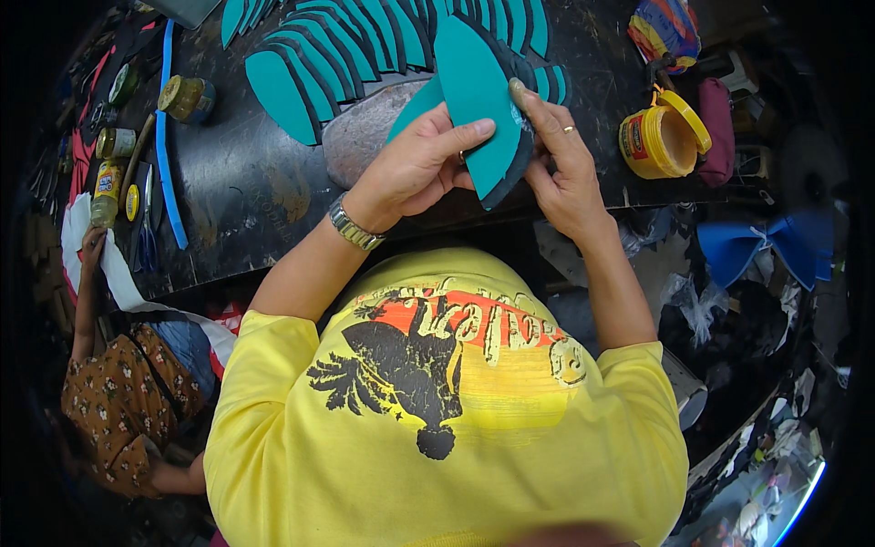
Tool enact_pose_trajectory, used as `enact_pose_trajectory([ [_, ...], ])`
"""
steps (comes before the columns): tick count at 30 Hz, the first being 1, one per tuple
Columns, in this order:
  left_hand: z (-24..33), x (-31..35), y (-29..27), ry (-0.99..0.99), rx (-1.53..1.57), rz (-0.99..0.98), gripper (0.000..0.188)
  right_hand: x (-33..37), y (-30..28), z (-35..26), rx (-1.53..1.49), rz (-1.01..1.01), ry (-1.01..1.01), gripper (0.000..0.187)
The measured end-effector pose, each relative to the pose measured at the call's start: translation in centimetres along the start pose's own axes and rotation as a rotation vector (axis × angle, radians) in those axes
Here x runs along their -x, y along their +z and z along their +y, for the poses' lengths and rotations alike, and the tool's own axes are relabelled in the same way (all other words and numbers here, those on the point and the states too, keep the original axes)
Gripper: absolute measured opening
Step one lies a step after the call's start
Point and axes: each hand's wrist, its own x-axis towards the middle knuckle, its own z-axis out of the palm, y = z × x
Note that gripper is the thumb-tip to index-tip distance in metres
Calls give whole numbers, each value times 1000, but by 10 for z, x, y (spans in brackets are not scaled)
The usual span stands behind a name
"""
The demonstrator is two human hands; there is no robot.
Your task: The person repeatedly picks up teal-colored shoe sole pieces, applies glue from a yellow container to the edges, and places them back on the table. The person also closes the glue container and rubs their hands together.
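A teal leaf-shaped sheet piece [476, 87] with a black edge is held up over the near side of the table. My left hand [424, 164] is closed on its lower part, thumb flat on the teal face. The fingers of my right hand [562, 164] press along its black right edge, and a whitish patch shows beside the index fingertip. Behind my left hand, part of another teal piece [419, 105] shows over a grey stone slab [360, 135]. Rows of similar overlapping teal pieces with black edges [278, 91] lie beyond my hands.
On the dark table [237, 182] stand a yellow tub with its lid tilted open [658, 143] and, at left, a jar [187, 98], a blue strip [168, 155], a bottle [106, 193] and scissors [148, 242]. Another person in a floral top [128, 401] is at the lower left.
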Motion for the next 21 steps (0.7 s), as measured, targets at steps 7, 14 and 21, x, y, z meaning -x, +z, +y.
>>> enact_pose_trajectory([
  [7,3,-6,-2,43,3,63,22,13,5,-5,-6,-69,-102,77],
  [14,6,-10,2,91,-67,153,19,27,5,-17,559,-212,-254,64],
  [21,10,-4,2,77,-28,149,22,29,-7,-30,214,-37,-228,59],
])
